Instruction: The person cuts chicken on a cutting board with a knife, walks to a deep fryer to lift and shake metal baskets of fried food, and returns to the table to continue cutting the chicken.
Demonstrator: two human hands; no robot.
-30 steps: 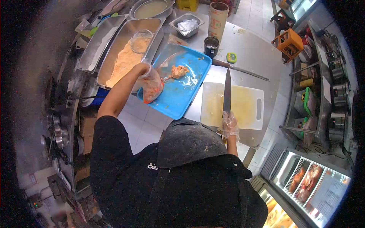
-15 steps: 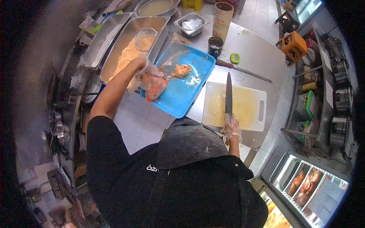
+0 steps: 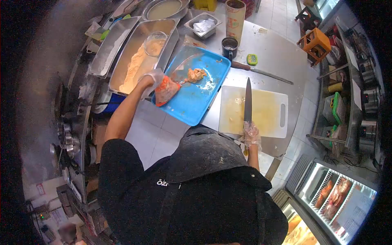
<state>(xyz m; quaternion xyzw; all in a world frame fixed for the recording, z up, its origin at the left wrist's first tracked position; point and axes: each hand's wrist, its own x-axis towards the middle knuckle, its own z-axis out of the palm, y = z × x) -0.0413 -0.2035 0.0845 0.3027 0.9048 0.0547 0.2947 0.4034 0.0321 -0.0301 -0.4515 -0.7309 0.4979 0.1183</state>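
My left hand (image 3: 153, 79), in a clear plastic glove, is closed at the upper left end of a red and clear bag (image 3: 167, 91); its fingertips are partly hidden. The bag lies over the left edge of a blue tray (image 3: 192, 107), with pale contents inside. A lump of raw-looking meat (image 3: 196, 75) rests on the tray. My right hand (image 3: 252, 134), also gloved, grips a long knife (image 3: 248, 100) by its handle. The blade points away from me, above a white cutting board (image 3: 267, 114) with yellowish wet stains.
Left of the tray stands a metal pan of orange-brown powder (image 3: 136, 69) with a round strainer (image 3: 154, 45). Behind are a small metal container (image 3: 203, 25), a dark cup (image 3: 230, 45) and a patterned cylinder (image 3: 235, 20). A sharpening rod (image 3: 269, 76) and green timer (image 3: 252, 59) lie beyond the board.
My left hand has shifted left, from over the bag to its upper left end, showing more of its red part. My right hand still holds the knife over the board.
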